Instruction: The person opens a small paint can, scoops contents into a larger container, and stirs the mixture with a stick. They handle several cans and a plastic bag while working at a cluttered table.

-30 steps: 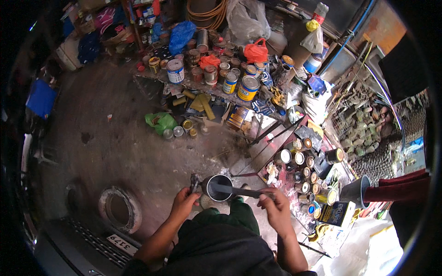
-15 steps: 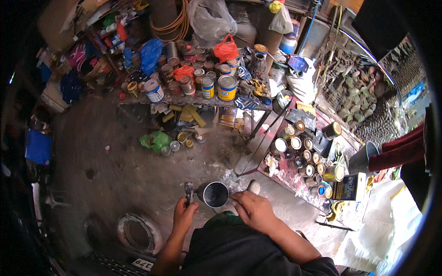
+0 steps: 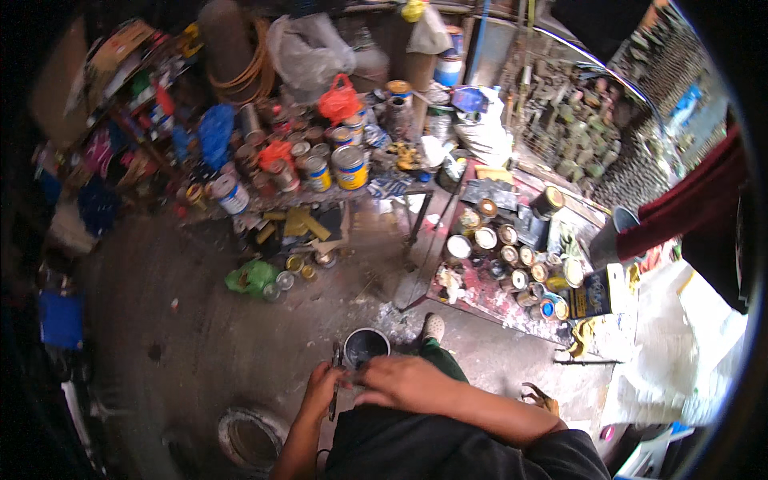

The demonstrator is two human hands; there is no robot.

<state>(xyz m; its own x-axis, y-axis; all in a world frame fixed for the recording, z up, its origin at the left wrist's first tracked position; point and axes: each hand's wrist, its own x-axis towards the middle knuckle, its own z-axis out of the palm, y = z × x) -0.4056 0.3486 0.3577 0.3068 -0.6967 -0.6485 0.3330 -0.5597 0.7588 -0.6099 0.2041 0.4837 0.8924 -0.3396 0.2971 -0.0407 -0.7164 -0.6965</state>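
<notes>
My left hand (image 3: 320, 388) is closed on a dark, narrow tool (image 3: 334, 404) at the lower middle. My right hand (image 3: 400, 384) reaches across beside it, its fingertips near the tool and blurred; I cannot tell what they hold. Just beyond both hands is a dark cup (image 3: 366, 342) with a pale rim and a dark inside; I cannot tell whether it is attached to the tool. My clogged foot (image 3: 434, 328) shows on the floor past the right hand.
A low stained table (image 3: 480, 300) with several tins stands at the right. A long bench (image 3: 264, 198) crowded with cans and bags runs along the back. A green bag (image 3: 248, 278) and tins lie below it. A tyre (image 3: 232, 432) lies at lower left, red cloth (image 3: 664, 224) hangs right.
My right hand has moved left across to my left hand; the dark stick it held over the cup no longer lies across it. My view has turned, and my right foot shows farther forward.
</notes>
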